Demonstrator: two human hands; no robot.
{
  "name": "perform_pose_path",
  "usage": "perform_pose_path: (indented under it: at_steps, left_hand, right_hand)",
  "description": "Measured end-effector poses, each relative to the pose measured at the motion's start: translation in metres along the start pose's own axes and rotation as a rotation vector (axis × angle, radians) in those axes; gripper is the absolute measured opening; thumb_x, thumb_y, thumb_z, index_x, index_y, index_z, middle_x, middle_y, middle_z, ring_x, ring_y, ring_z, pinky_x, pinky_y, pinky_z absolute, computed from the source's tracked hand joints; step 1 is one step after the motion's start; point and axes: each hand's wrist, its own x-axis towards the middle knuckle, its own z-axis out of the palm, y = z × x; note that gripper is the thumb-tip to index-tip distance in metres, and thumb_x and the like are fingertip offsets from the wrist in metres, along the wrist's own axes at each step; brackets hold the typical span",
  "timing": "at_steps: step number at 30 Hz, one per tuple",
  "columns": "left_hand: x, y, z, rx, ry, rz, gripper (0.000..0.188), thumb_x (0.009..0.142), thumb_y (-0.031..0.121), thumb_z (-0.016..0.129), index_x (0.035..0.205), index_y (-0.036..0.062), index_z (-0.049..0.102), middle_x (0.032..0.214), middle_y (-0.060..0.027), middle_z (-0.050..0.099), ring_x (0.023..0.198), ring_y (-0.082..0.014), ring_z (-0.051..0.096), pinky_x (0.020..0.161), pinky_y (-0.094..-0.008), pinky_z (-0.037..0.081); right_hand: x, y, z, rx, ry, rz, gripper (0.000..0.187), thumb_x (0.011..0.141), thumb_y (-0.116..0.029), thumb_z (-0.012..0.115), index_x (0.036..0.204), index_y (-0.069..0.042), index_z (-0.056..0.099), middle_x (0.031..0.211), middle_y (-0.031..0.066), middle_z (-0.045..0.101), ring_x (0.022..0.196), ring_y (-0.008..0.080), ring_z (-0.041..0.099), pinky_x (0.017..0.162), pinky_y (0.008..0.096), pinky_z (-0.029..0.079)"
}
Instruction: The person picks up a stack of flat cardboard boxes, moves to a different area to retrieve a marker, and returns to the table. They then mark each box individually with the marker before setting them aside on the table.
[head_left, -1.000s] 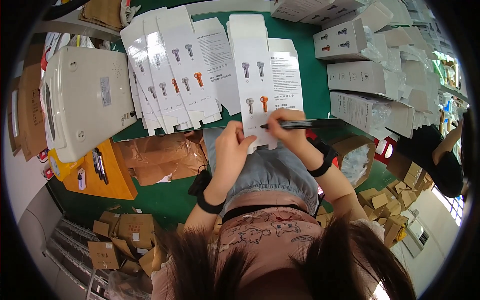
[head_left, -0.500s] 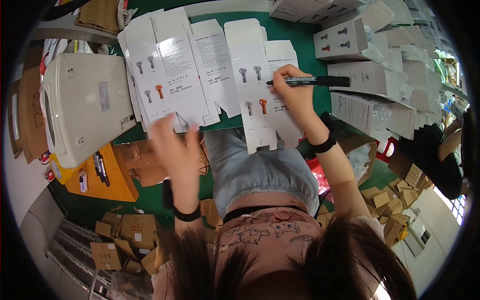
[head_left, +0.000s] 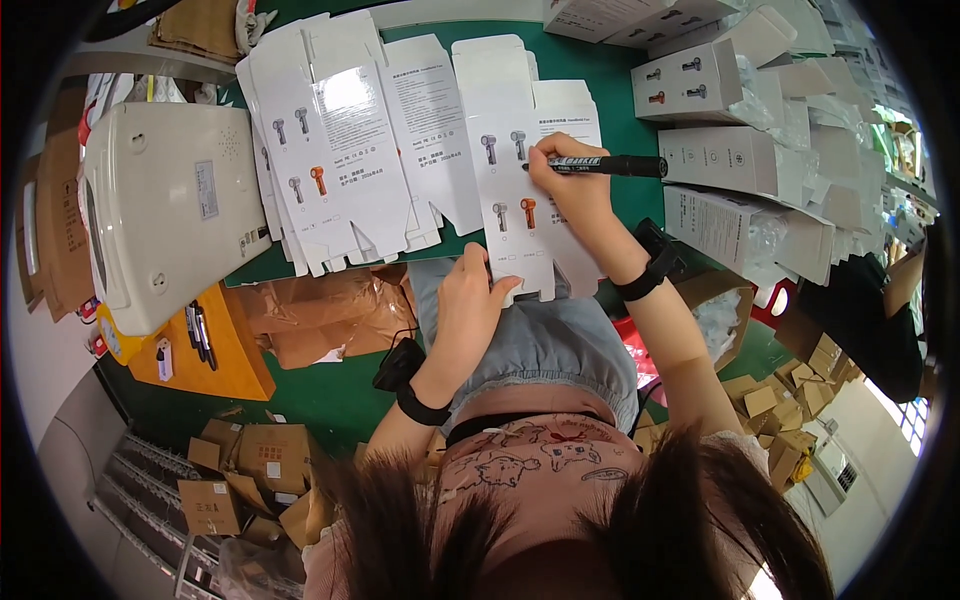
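My right hand (head_left: 575, 195) is closed around a black marker pen (head_left: 635, 166). The marker's tip is at the printed face of a flat, unfolded white carton (head_left: 515, 230), close to a small circle under one of the pictured handheld fans. At the carton's lower left corner my left hand (head_left: 468, 305) is closed on the edge, thumb over the near flap. The carton's near end overhangs the table edge above my lap. To its left lies a pile of similar flat cartons (head_left: 350, 130), overlapping one another.
A large cream-coloured machine (head_left: 170, 215) stands on the left, with pens (head_left: 200, 335) on an orange surface below it. Opened white boxes (head_left: 725, 160) with clear plastic wrapping line the right side of the green table (head_left: 590, 62). Brown cardboard boxes (head_left: 270, 465) sit lower left.
My left hand has moved right from the pile's near edge and taken hold of the carton's lower left corner. The marker tip has shifted slightly left.
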Motion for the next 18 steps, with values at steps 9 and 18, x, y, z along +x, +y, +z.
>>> perform_pose_path:
  at_steps: [9,18]
  left_hand:
    - [-0.006,0.009,-0.002,-0.029,-0.01,-0.026,0.04,0.063,0.012,0.071,0.086,-0.0008,0.04,0.073,-0.0178,0.051,0.065,-0.0336,0.052,0.054,-0.0378,0.042]
    - [-0.009,0.011,-0.003,-0.032,-0.056,-0.058,0.043,0.062,0.009,0.07,0.087,-0.0007,0.037,0.079,-0.022,0.052,0.072,-0.0411,0.052,0.056,-0.0433,0.042]
  right_hand:
    - [-0.015,-0.005,-0.012,0.111,0.073,0.078,0.006,0.07,-0.002,0.057,0.066,0.003,0.055,0.054,0.001,0.054,0.051,0.004,0.048,0.047,0.0185,0.038]
    - [-0.072,-0.005,-0.002,-0.082,-0.192,-0.122,0.005,0.065,-0.003,0.061,0.064,-0.002,0.056,0.057,0.0081,0.055,0.048,0.0163,0.053,0.046,0.0245,0.041]
